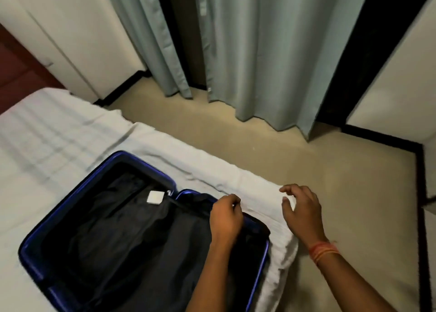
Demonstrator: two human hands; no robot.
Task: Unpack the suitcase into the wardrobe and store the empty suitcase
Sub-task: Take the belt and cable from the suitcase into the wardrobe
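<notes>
A blue hard-shell suitcase (33, 252) lies open flat on the white bed (59, 132), both halves showing black lining and no clothes. A small white tag (155, 197) sits near the hinge. My left hand (225, 217) is closed on the far rim of the right half, pinching the black lining or zip edge there. My right hand (303, 209) hovers over the bed's corner just right of the suitcase, fingers curled and apart, holding nothing. An orange thread band is on the right wrist.
Pale green curtains (247, 52) hang to the floor ahead. Beige floor (306, 170) runs right of the bed, edged by black skirting. White panels, perhaps wardrobe doors (70, 28), stand at the far left. A white wall is at right.
</notes>
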